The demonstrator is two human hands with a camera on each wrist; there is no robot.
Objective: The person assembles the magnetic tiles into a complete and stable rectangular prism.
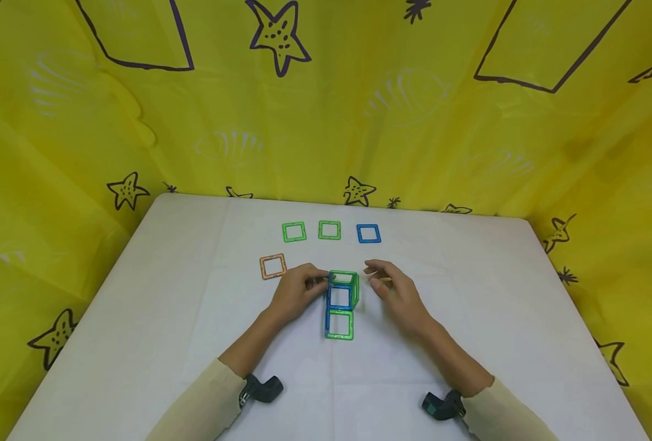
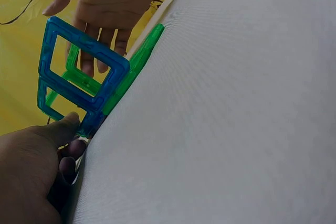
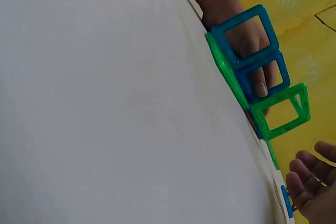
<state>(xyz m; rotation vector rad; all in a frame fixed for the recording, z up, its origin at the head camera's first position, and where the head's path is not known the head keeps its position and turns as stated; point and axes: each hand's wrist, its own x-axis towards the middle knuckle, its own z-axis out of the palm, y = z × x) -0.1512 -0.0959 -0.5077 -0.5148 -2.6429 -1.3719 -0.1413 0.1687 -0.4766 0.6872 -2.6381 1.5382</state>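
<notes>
A small structure of square-frame magnetic tiles (image 1: 353,293) stands on the white table. Its blue tiles (image 2: 48,45) stand upright along the left side. A green tile (image 1: 352,327) lies flat at the near end, and another green tile (image 3: 303,111) stands upright on the right. My left hand (image 1: 298,291) grips the lower edge of the structure's left side, its thumb (image 2: 71,121) against a blue tile and its other fingers curled below. To the right of the structure, my right hand (image 1: 398,297) is held apart from it, palm facing the tiles, fingers loosely bent and holding nothing.
Beyond the structure, two green tiles (image 1: 295,240) and a blue tile (image 1: 369,241) lie flat in a row. An orange tile (image 1: 263,269) lies just beyond my left hand. A yellow patterned curtain (image 1: 304,135) surrounds the back and sides of the table (image 1: 193,245).
</notes>
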